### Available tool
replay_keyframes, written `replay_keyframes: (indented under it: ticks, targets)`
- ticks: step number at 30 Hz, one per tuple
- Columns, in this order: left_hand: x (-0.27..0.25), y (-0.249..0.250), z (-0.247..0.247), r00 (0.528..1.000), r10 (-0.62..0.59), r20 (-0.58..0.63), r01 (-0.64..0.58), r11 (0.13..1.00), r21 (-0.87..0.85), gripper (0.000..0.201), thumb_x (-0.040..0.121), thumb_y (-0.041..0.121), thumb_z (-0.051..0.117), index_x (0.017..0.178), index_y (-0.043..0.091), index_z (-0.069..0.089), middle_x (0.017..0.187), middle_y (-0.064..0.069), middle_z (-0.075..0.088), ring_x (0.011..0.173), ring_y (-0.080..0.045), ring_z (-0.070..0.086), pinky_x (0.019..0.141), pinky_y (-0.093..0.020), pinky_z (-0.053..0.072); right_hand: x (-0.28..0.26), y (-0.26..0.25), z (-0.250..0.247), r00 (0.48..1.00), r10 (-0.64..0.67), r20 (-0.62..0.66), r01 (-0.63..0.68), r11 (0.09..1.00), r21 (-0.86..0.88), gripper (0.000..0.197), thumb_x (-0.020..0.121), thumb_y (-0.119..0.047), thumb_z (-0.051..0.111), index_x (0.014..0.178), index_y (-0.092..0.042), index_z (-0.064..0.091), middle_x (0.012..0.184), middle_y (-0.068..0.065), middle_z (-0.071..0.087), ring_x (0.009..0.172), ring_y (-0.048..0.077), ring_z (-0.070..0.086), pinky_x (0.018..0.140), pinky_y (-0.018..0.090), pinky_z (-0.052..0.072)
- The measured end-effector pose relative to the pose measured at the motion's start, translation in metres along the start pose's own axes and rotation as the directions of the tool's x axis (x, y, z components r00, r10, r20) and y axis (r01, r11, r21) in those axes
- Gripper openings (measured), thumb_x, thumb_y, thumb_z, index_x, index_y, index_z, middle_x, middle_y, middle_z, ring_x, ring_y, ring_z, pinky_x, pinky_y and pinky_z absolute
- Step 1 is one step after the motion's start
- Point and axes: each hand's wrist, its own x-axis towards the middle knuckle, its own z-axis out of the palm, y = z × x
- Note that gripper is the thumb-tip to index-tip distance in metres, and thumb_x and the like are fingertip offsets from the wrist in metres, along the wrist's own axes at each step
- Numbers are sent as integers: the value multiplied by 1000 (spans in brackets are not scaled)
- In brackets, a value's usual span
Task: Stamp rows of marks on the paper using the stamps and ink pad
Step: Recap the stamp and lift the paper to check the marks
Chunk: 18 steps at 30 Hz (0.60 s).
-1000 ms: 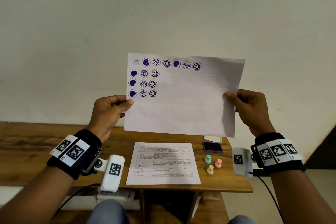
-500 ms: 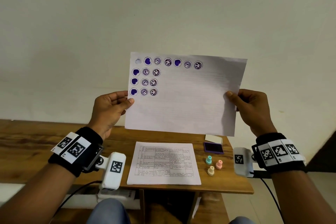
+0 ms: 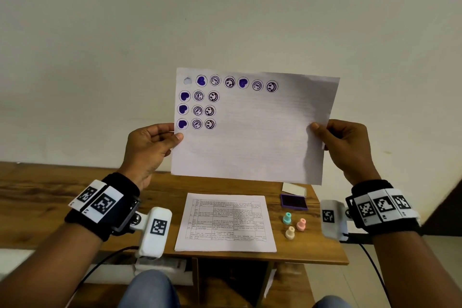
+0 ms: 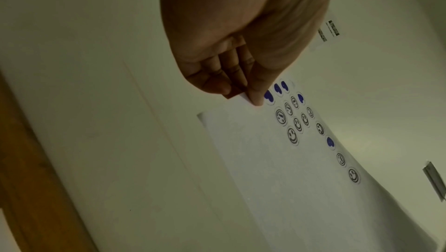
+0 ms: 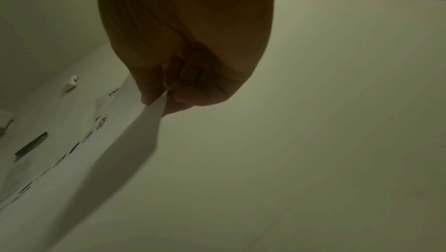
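I hold the stamped paper (image 3: 262, 137) upright in the air before the wall. It carries several rows of purple hearts and smiley marks in its upper left. My left hand (image 3: 152, 142) pinches its left edge, thumb in front; the left wrist view shows the same pinch on the paper (image 4: 313, 189). My right hand (image 3: 342, 142) pinches the right edge, seen edge-on in the right wrist view on the paper (image 5: 154, 111). On the table below lie the open purple ink pad (image 3: 293, 201) and three small stamps: teal (image 3: 287, 217), pink (image 3: 301, 224), cream (image 3: 290, 232).
A printed sheet (image 3: 225, 222) lies flat on the wooden table (image 3: 50, 202), left of the stamps. The table's front edge is near my knees. A pale wall fills the background.
The held paper and both hands have risen slightly against the wall. Nothing on the table has moved.
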Motion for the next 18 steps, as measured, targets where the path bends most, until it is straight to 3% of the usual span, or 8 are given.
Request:
replay_keyframes:
  ticks: [3, 5, 8, 11, 15, 18]
  targets:
    - [-1, 1, 0, 1000, 1, 1, -1, 1000, -7, 29, 79, 9, 74, 108, 12, 69, 88, -3, 72, 75, -10, 63, 62, -20, 49, 2, 2, 0, 1000, -5, -3, 5, 1000, 8, 23, 93, -21, 68, 84, 0, 75, 83, 27, 70, 65, 14, 57, 54, 25, 48]
    - [-1, 2, 0, 1000, 4, 3, -4, 1000, -12, 27, 79, 9, 74, 105, 14, 69, 84, -2, 71, 73, -10, 62, 62, -20, 49, 2, 1, 1, 1000, -8, -5, 9, 1000, 22, 18, 92, -20, 69, 83, -6, 76, 82, 23, 72, 66, 13, 58, 54, 22, 49]
    - [-1, 0, 0, 1000, 2, 9, -2, 1000, -15, 23, 80, 8, 74, 100, 18, 68, 84, -1, 71, 74, -11, 62, 63, -21, 49, 2, 0, 2, 1000, 8, -17, -7, 997, 74, 11, 90, -17, 71, 80, -20, 76, 76, 3, 75, 65, 7, 63, 55, 19, 51]
    - [-1, -5, -2, 1000, -11, 14, 11, 1000, -4, 22, 80, 9, 74, 98, 20, 68, 90, -4, 73, 80, -14, 63, 65, -24, 49, 2, 6, 6, 998, 58, -33, -54, 992, 111, 9, 86, -14, 76, 79, -21, 76, 67, -11, 74, 59, 2, 61, 53, 15, 48]
    - [2, -19, -4, 997, -76, 5, 76, 997, 15, 27, 79, 10, 75, 105, 16, 69, 95, -6, 74, 86, -17, 66, 71, -27, 50, 0, 21, 14, 991, 131, -30, -127, 986, 110, 10, 83, -17, 79, 75, -22, 77, 64, -8, 72, 58, 7, 56, 53, 19, 46]
    - [6, -38, -5, 990, -142, -2, 142, 990, 26, 30, 79, 10, 75, 109, 12, 69, 96, -6, 75, 81, -14, 68, 66, -25, 51, -7, 37, 26, 978, 210, 11, -210, 974, 89, 7, 84, -18, 79, 77, -18, 78, 70, -3, 74, 60, 8, 59, 55, 22, 47]
